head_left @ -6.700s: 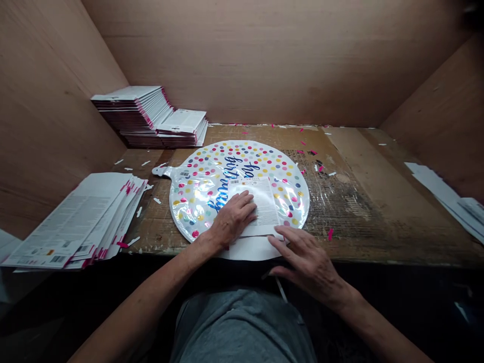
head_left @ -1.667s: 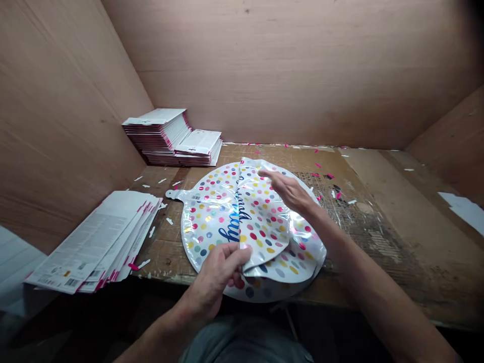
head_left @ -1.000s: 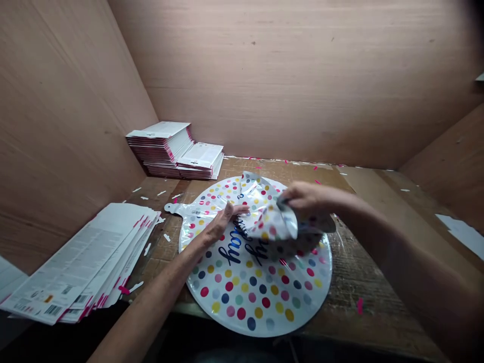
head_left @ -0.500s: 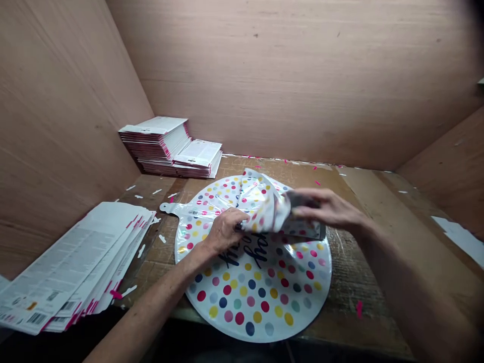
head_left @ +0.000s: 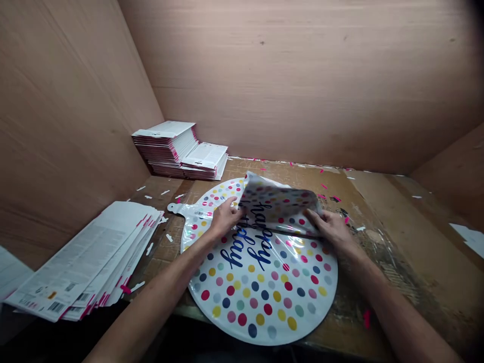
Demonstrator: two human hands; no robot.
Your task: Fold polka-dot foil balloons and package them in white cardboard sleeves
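A flat, round foil balloon with coloured dots and dark "happy birthday" lettering lies before me, its tail pointing left. Over its far half a piece of dotted foil is raised and partly folded; I cannot tell whether it belongs to the same balloon or to another one. My left hand is closed at the left end of this foil, near the lettering. On the right, my right hand pinches the foil's right end, thumb on top.
White printed cards lie fanned at the left edge. Further back, another card stack stands by the wooden wall. Small pink and white paper scraps dot the cardboard-covered table. White paper lies far right.
The crumpled foil between my hands has been spread flatter and wider. My right hand has moved slightly down to its right end, while the left stays near the lettering. The view has shifted slightly.
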